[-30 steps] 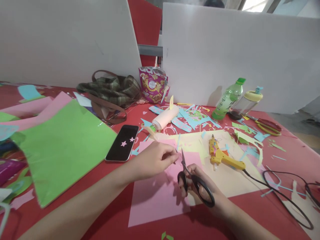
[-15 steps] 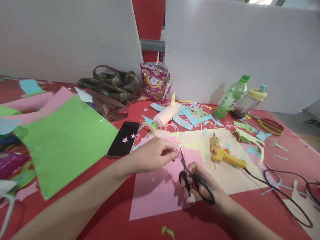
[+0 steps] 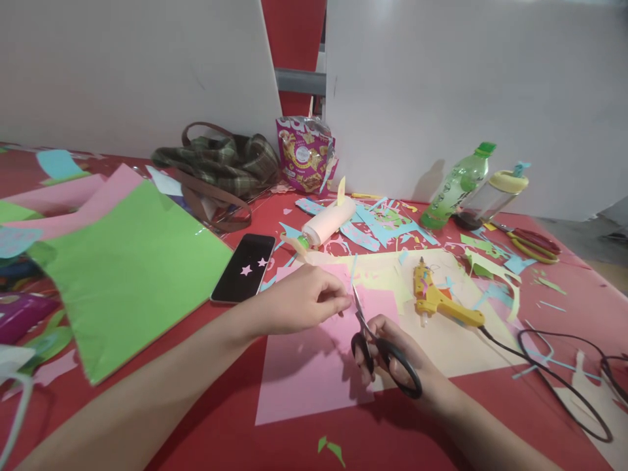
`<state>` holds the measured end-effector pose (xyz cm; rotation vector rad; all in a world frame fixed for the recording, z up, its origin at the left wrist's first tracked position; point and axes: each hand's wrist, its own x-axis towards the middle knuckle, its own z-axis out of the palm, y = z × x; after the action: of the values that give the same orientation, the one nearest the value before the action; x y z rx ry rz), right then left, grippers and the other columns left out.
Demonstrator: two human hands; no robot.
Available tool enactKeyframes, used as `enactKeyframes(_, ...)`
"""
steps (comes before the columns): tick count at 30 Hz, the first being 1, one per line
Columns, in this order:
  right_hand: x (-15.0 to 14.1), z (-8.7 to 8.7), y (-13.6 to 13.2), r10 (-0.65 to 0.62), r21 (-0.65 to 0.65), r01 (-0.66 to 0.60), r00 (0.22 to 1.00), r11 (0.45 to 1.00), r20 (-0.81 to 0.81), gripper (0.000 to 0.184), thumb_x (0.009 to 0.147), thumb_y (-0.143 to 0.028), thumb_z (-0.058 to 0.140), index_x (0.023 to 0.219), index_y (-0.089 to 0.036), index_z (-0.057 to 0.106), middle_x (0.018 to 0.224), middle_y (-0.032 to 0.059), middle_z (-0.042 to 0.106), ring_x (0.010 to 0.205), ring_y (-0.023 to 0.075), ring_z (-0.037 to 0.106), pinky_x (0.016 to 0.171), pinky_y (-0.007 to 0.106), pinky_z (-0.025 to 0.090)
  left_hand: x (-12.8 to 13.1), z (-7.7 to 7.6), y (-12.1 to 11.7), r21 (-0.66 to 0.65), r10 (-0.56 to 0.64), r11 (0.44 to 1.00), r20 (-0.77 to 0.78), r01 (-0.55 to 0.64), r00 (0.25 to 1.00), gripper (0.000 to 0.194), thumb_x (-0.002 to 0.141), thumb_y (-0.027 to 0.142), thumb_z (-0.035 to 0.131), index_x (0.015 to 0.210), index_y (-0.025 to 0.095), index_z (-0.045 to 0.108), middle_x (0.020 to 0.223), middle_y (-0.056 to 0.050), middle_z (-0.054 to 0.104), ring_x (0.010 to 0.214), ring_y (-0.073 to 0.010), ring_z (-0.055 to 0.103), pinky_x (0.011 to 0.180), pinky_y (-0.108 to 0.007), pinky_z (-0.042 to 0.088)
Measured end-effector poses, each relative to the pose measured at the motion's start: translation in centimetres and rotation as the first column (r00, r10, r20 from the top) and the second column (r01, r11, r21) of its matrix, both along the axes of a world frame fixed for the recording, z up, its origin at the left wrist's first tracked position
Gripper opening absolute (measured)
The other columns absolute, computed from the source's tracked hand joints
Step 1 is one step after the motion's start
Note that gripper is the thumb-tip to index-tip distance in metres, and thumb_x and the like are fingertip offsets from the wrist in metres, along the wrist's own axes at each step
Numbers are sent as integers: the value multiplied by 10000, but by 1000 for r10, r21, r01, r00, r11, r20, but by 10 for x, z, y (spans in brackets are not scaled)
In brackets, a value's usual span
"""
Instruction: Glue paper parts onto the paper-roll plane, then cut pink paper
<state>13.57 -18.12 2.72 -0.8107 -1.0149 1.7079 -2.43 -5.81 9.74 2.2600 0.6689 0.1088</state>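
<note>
My right hand [image 3: 402, 356] grips black-handled scissors [image 3: 380, 350], whose blades point up toward my left fingertips. My left hand [image 3: 299, 301] is closed in a pinch on a tiny scrap of paper right at the blade tips; I cannot make out its shape. Both hands hover over a pink paper sheet [image 3: 304, 373] lying on the red table [image 3: 220, 418]. A cream sheet [image 3: 456, 340] lies under and to the right of the pink one.
A yellow glue gun [image 3: 436, 297] with a black cord [image 3: 554, 373] lies to the right. A phone [image 3: 244, 267] bearing two pink stars, a green sheet [image 3: 122, 275], a glue bottle [image 3: 326, 222], a plaid bag [image 3: 220, 163], a snack packet [image 3: 305, 154], two bottles [image 3: 458, 186] and red scissors [image 3: 532, 243] surround paper scraps.
The hands and scissors stay almost in place, the blades a little closer to the pinched scrap. The view has tilted slightly, shifting everything a bit.
</note>
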Motion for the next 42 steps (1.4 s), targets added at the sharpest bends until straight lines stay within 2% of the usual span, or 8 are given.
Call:
enactKeyframes(7,0,-1,1,-5,-3,5,1000,1000,9,363,677,-441,591,843,-199,377,786,19,477,625,120,493,563,265,357,0,2,0,-19,-1,1000,-6,1,1000,291,775,298,378,604,139,551,552,16,485,553,-90,419,502,-199,268)
enactKeyframes(16,0,5,0,-15,-11,16,999,1000,51,385,658,-467,595,830,-200,379,783,21,478,621,122,486,561,268,358,1,3,-1,-118,24,993,-16,-25,1000,280,757,318,399,617,135,559,508,28,430,472,-70,355,450,-189,256)
enactKeyframes(26,1,2,1,-14,13,14,998,1000,64,376,667,-467,585,833,-204,374,783,23,479,625,128,481,582,282,352,3,5,-4,-259,75,963,2,-72,997,269,739,343,438,603,141,554,482,35,440,447,-69,385,436,-183,278)
enactKeyframes(42,-1,7,1,-24,-13,25,999,1000,41,384,645,-465,605,810,-210,371,767,17,473,623,127,466,588,284,372,4,-1,-5,-415,98,907,42,-72,994,295,730,378,454,581,135,527,447,53,368,419,-57,312,418,-192,258)
